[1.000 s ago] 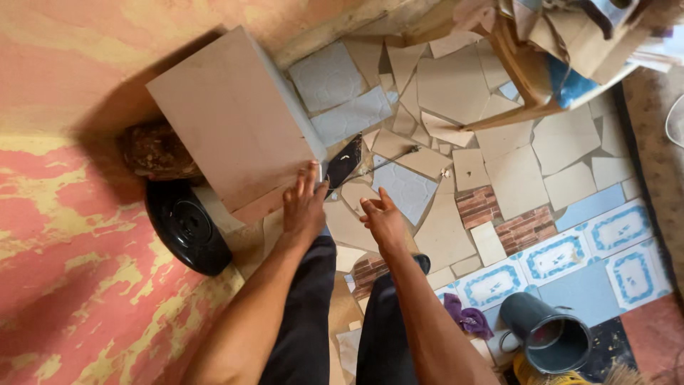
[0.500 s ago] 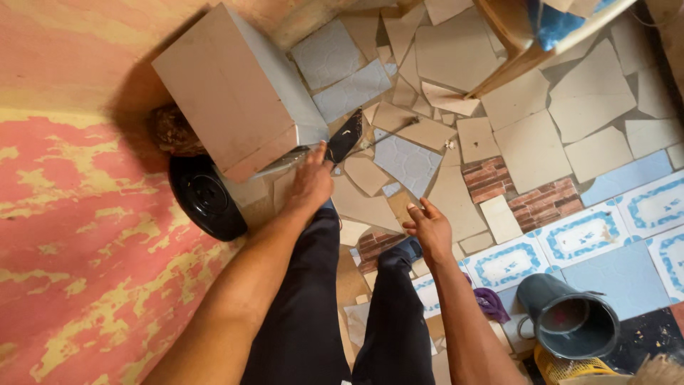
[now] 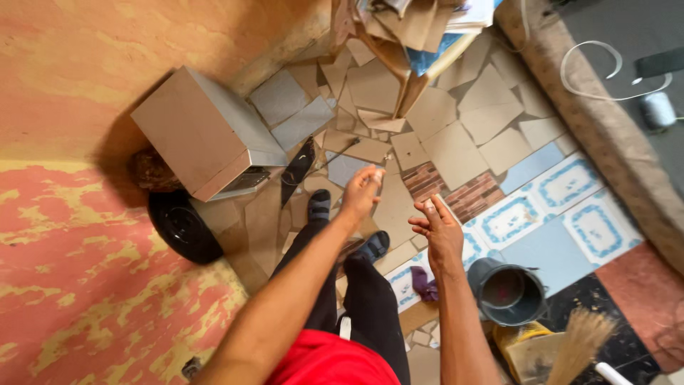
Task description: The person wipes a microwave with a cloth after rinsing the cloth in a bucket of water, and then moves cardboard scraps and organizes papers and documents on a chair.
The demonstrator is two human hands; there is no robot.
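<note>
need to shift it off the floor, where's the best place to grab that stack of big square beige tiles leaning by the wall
Grip the stack of big square beige tiles with a hand on each of two opposite side edges, coming from the open floor side. Probably safest: it stands tilted against the orange wall, so its back is blocked, while the layered edge facing the broken tile floor is exposed.

Left hand (image 3: 362, 191) loosely curled, right hand (image 3: 439, 232) open, fingers spread.

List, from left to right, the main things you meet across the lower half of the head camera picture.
Black tyre → left hand → right hand → grey bucket → straw broom.
</note>
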